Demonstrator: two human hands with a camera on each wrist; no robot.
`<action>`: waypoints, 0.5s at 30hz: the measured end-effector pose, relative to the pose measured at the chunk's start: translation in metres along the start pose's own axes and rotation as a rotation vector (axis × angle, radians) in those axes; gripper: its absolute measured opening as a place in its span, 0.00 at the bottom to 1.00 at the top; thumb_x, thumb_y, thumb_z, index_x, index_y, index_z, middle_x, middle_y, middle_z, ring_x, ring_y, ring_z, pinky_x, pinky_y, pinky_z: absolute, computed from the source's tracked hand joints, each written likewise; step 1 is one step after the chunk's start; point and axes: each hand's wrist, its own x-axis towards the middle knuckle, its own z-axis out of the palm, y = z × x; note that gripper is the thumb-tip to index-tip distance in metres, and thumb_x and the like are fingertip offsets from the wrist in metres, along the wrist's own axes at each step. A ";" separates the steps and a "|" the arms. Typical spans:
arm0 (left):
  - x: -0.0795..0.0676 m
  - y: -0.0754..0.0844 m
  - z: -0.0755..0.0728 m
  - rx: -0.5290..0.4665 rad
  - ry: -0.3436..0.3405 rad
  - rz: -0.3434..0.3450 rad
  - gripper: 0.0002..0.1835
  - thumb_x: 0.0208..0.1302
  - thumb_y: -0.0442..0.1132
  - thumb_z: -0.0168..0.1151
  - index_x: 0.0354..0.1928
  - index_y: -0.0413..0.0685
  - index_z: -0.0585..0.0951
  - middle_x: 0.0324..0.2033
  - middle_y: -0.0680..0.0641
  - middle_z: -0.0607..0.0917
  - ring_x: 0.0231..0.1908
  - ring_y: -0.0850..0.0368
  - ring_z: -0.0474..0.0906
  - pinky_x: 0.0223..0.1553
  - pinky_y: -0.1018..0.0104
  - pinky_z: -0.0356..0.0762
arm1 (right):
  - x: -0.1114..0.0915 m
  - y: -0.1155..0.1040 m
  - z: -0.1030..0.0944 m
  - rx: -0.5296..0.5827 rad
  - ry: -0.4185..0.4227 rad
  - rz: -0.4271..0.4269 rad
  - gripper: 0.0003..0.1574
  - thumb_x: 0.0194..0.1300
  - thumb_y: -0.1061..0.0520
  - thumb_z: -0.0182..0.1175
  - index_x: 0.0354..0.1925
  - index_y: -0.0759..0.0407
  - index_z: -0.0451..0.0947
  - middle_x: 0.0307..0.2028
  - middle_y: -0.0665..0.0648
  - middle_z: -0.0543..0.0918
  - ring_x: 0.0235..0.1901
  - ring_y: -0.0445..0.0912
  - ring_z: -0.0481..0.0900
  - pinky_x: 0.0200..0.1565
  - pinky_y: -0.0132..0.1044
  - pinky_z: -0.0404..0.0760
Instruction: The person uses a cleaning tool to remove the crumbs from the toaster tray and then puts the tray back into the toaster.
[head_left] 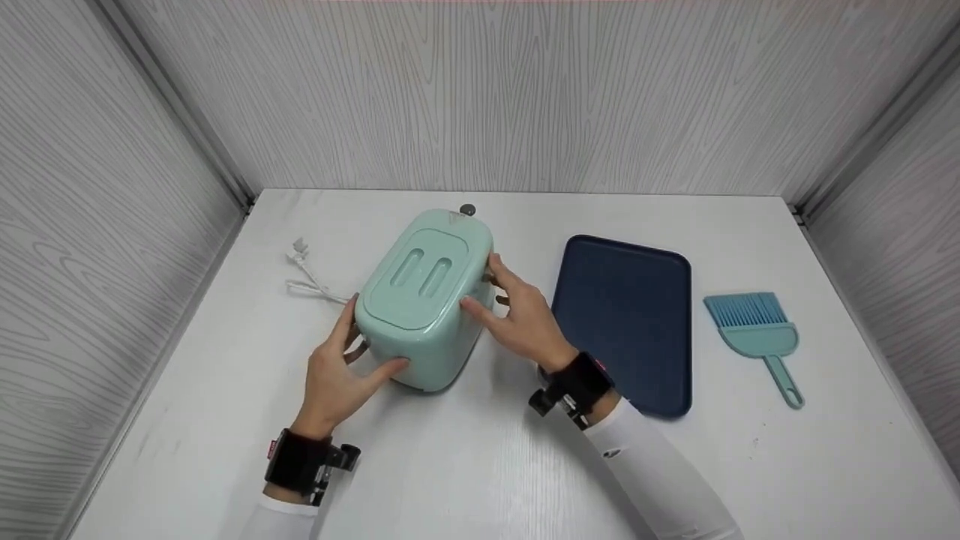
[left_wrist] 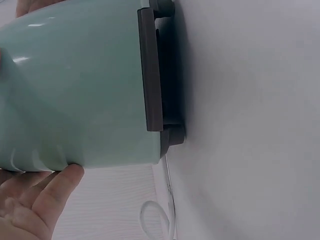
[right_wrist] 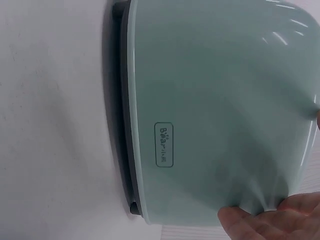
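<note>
A mint-green toaster (head_left: 450, 352) with a lid (head_left: 394, 304) over its top stands at an angle, left of the table's middle. My left hand (head_left: 334, 379) grips its near left corner, thumb on the near end and fingers along the left side. On the right side, my right hand (head_left: 529, 319) holds the far part, thumb and fingers spread on the wall. The left wrist view shows the toaster's dark crumb tray edge (left_wrist: 150, 70) and feet close over the white tabletop. A small logo (right_wrist: 164, 145) marks the side in the right wrist view.
A white power cord (head_left: 311, 285) lies left of the toaster. To the right is a dark blue tray (head_left: 626, 322), partly under my right forearm in the head view. Farther right lie a small brush and dustpan (head_left: 759, 340). Grey wood-grain panels (head_left: 525, 97) enclose the table.
</note>
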 end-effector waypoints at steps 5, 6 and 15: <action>0.002 0.003 0.007 -0.010 -0.003 0.026 0.58 0.52 0.47 0.84 0.80 0.42 0.59 0.70 0.43 0.75 0.63 0.46 0.79 0.52 0.55 0.89 | 0.001 0.002 -0.005 0.036 -0.006 0.044 0.54 0.73 0.36 0.62 0.80 0.61 0.50 0.77 0.60 0.64 0.69 0.53 0.74 0.63 0.53 0.83; 0.002 0.004 0.008 -0.014 0.000 0.029 0.57 0.52 0.46 0.84 0.79 0.41 0.59 0.70 0.43 0.75 0.63 0.46 0.80 0.51 0.55 0.89 | 0.001 0.002 -0.006 0.040 -0.004 0.052 0.53 0.73 0.37 0.62 0.80 0.61 0.51 0.76 0.61 0.65 0.69 0.53 0.75 0.63 0.54 0.83; 0.003 0.018 0.021 -0.032 0.036 0.049 0.54 0.50 0.46 0.85 0.75 0.34 0.66 0.65 0.39 0.80 0.57 0.45 0.84 0.43 0.59 0.91 | 0.001 0.004 -0.012 0.084 0.013 0.085 0.46 0.77 0.42 0.58 0.78 0.64 0.55 0.75 0.63 0.66 0.66 0.54 0.77 0.66 0.45 0.80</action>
